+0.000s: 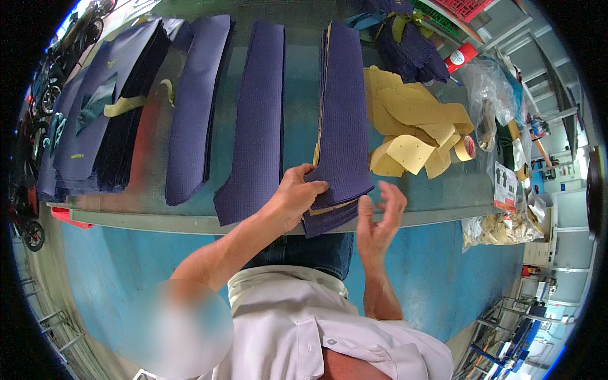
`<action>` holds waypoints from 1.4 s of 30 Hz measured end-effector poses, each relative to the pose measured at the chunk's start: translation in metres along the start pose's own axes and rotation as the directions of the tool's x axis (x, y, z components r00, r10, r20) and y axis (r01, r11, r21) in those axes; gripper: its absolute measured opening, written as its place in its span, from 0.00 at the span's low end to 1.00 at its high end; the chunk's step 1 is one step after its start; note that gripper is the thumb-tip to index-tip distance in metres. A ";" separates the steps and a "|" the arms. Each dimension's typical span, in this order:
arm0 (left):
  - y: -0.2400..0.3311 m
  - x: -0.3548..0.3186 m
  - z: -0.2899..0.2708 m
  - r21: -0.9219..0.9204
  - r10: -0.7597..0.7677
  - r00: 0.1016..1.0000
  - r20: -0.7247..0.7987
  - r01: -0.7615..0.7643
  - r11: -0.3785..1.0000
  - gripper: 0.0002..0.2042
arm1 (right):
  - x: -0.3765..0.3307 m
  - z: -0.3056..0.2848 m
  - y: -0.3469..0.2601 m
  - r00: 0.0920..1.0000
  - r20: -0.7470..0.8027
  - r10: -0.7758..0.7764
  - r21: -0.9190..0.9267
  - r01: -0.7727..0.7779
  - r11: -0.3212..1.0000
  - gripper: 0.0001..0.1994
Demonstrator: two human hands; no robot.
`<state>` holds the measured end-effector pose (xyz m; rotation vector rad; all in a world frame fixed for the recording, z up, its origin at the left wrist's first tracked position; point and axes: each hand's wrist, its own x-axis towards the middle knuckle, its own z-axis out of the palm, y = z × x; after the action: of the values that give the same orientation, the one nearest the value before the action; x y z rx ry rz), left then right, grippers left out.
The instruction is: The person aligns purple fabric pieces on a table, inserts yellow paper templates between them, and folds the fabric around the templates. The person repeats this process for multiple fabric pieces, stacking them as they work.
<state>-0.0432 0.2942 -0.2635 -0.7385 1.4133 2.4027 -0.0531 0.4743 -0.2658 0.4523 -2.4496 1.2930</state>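
A stack of long purple ribbed fabric panels [343, 107], with tan sheets showing at its left and lower edges, lies in front of me on the table. My left hand [296, 195] is closed on the stack's lower left corner, thumb on top. Just beyond the lower right corner, my right hand [379, 218] is open, its fingers apart and holding nothing. One purple layer [332, 218] juts out below the stack, over the table's near edge. To the left lie a second purple panel stack [256, 120] and a third panel stack [199, 107].
A thick pile of printed purple pieces [82, 139] sits at the far left, with a tan strip [125, 106] on it. On the right are crumpled yellow perforated sheets [421, 120], a tape roll [465, 148], a red spray can [460, 57] and a plastic bag [503, 229].
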 end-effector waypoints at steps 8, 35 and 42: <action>0.019 -0.015 0.012 -0.077 0.025 0.992 0.126 -0.015 0.997 0.17 | 0.037 -0.012 -0.011 0.627 0.668 0.401 0.625 -0.765 0.154 0.19; 0.153 0.154 -0.028 -0.046 0.504 0.864 0.001 -0.503 0.863 0.26 | -0.051 -0.014 -0.044 0.629 0.669 0.396 0.535 -0.778 0.330 0.22; 0.207 0.163 -0.106 0.052 0.562 0.827 -0.005 -0.561 0.826 0.28 | -0.021 0.045 -0.079 0.619 0.732 0.286 0.564 -0.785 0.257 0.22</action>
<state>-0.2439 0.0938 -0.2420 -0.3574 1.9068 2.7664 -0.0070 0.3971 -0.2413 0.0405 -2.1088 3.1839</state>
